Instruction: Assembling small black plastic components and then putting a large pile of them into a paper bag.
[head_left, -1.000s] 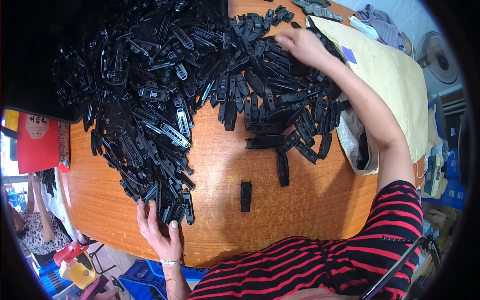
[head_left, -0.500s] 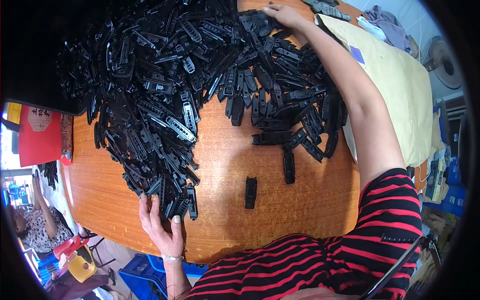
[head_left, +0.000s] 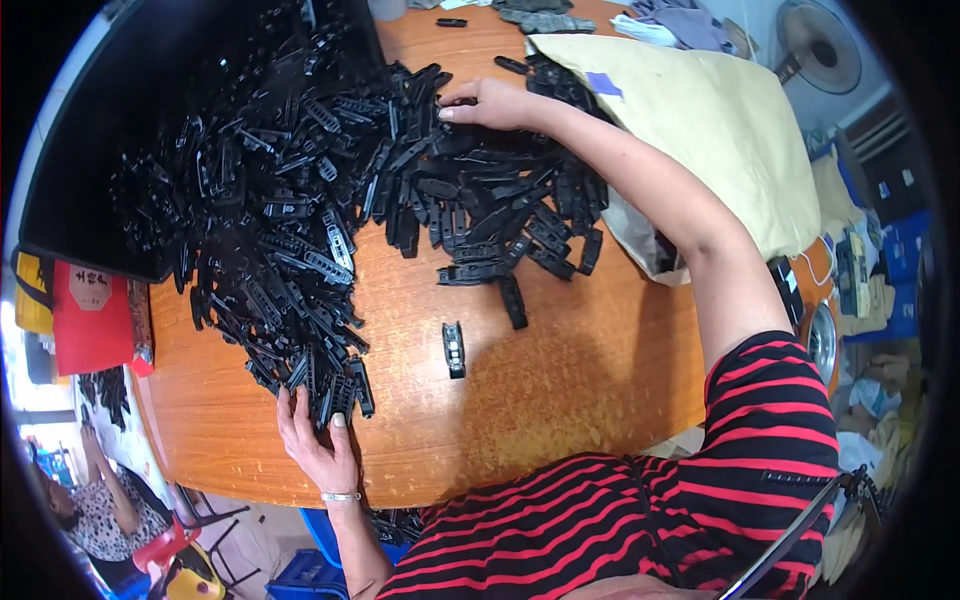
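Observation:
My left hand (head_left: 322, 452) rests at the near tip of a long heap of narrow black plastic parts (head_left: 270, 290), thumb and fingers spread, fingertips touching the closest pieces. My right hand (head_left: 495, 105) stretches across the table over a second heap of similar black parts (head_left: 480, 190). Its fingers are extended and apart, with their tips at the parts; nothing shows held in them. One single black part (head_left: 453, 350) lies alone on the bare wood between my arms, its top catching light.
A large black container (head_left: 90, 190) lies at the far left, parts spilling from its mouth. A big pale yellow sack (head_left: 730, 150) stands on the right side of the wooden table (head_left: 250, 440). Fabric lies beyond; a fan (head_left: 818, 45) stands far right. Another person (head_left: 100, 510) sits at left.
My right hand has come back toward me from the far edge onto the heap. My left hand stays at the near tip of its heap. The whole view has shifted.

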